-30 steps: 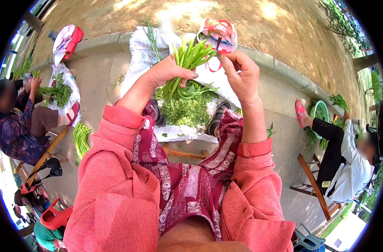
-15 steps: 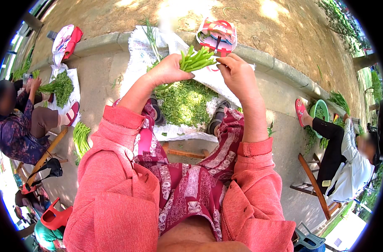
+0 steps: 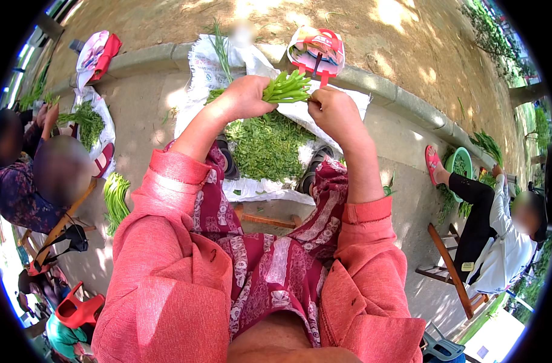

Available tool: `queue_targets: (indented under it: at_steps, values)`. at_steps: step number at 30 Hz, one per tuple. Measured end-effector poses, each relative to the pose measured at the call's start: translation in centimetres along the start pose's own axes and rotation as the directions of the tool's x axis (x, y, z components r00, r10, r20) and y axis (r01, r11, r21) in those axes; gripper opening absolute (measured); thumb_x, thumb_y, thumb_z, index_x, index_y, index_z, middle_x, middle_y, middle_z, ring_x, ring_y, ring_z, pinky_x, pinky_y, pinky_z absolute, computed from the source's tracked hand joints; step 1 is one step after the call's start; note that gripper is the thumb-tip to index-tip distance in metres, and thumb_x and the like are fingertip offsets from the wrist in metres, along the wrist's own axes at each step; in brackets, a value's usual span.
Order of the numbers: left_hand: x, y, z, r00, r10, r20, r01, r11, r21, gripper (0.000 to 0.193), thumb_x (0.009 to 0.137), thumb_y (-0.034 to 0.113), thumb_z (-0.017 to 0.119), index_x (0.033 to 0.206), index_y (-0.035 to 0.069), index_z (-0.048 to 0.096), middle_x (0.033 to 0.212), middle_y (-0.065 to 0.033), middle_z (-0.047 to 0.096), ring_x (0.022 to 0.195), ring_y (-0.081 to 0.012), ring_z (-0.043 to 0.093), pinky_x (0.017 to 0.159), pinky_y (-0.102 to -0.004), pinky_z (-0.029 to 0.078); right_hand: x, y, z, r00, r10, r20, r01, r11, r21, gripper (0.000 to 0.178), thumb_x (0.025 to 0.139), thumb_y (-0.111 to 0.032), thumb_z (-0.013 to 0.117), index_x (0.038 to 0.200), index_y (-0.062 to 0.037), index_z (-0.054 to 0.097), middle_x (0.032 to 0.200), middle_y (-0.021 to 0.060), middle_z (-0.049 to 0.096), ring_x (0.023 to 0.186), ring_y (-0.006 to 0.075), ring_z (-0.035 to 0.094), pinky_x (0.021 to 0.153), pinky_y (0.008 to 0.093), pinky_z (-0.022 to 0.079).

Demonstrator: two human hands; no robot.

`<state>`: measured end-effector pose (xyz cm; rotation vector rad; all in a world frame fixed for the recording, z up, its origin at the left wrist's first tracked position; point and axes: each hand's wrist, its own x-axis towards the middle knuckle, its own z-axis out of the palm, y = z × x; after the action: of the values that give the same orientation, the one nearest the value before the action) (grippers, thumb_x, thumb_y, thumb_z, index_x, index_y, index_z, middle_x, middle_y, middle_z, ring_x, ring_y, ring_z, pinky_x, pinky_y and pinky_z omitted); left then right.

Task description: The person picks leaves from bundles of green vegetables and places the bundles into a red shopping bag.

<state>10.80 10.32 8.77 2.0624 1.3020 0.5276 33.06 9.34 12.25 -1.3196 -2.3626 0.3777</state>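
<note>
A bunch of thick green vegetable stems [image 3: 285, 89] is gripped in my left hand [image 3: 245, 97], its ends pointing right. The fingers are closed around it, and leafy parts stick out behind the wrist. My right hand [image 3: 337, 114] is closed in a pinch right at the stem ends; whatever lies between its fingertips is too small to make out. Beneath both hands, a heap of loose green leaves [image 3: 267, 151] lies on a white woven sack [image 3: 204, 66], between my feet. A few long thin green stalks [image 3: 220, 51] rest on the sack's far left part.
A red and white bag [image 3: 317, 51] stands by the stone curb [image 3: 385, 88]. Left of me lies a bundle of green stems [image 3: 115, 202]. Seated people work with greens on both sides; a green basin [image 3: 450, 163] is near the right one. Part of a wooden stool [image 3: 267, 220] shows below.
My right hand has drawn slightly down and its fingers have curled tighter at the stem ends. The bunch in my left hand has turned a little and shifted right.
</note>
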Motion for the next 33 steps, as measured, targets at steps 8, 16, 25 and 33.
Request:
queue_targets:
  at_steps: [8, 16, 25, 33]
  values:
    - [-0.3, -0.1, -0.1, 0.997, -0.072, 0.005, 0.073, 0.993, -0.098, 0.020, 0.072, 0.010, 0.067, 0.090, 0.003, 0.062, 0.073, -0.0050, 0.064, 0.066, -0.0125, 0.058, 0.064, -0.0281, 0.046, 0.9, -0.6, 0.9, 0.985, 0.050, -0.168, -0.050, 0.999, 0.003, 0.012, 0.069, -0.014, 0.059, 0.065, -0.0037, 0.056, 0.071, 0.0115, 0.058, 0.065, 0.0315, 0.058, 0.059, 0.0405, 0.046]
    - [-0.2, 2.2, -0.6, 0.995, -0.086, 0.052, 0.101, 0.839, -0.535, 0.018, 0.071, 0.007, 0.069, 0.087, 0.004, 0.062, 0.066, 0.0026, 0.057, 0.054, -0.0065, 0.050, 0.049, -0.0232, 0.040, 0.8, -0.6, 0.6, 0.915, 0.188, -0.357, -0.123, 0.973, 0.197, 0.009, 0.066, -0.012, 0.061, 0.064, -0.0062, 0.055, 0.065, 0.0079, 0.057, 0.058, 0.0263, 0.057, 0.054, 0.0358, 0.045]
    - [0.5, 3.4, -0.8, 0.985, -0.118, 0.126, 0.171, 0.759, -0.628, 0.019, 0.067, 0.014, 0.071, 0.079, 0.002, 0.061, 0.058, 0.0007, 0.054, 0.046, -0.0082, 0.049, 0.044, -0.0234, 0.039, 0.8, 0.2, 0.8, 0.822, 0.370, -0.434, -0.140, 0.868, 0.476, 0.007, 0.067, -0.007, 0.061, 0.062, -0.0039, 0.058, 0.056, 0.0063, 0.056, 0.049, 0.0128, 0.053, 0.050, 0.0261, 0.044]
    - [-0.3, 2.1, -1.8, 0.972, -0.135, 0.190, 0.233, 0.555, -0.799, 0.019, 0.071, 0.006, 0.069, 0.084, 0.001, 0.056, 0.064, -0.0031, 0.055, 0.045, -0.0106, 0.051, 0.043, -0.0245, 0.044, -0.4, 4.0, -1.8, 0.857, 0.479, -0.190, -0.173, 0.615, 0.769, 0.009, 0.077, -0.007, 0.057, 0.073, 0.0004, 0.060, 0.062, 0.0000, 0.056, 0.052, 0.0045, 0.050, 0.046, 0.0208, 0.042]
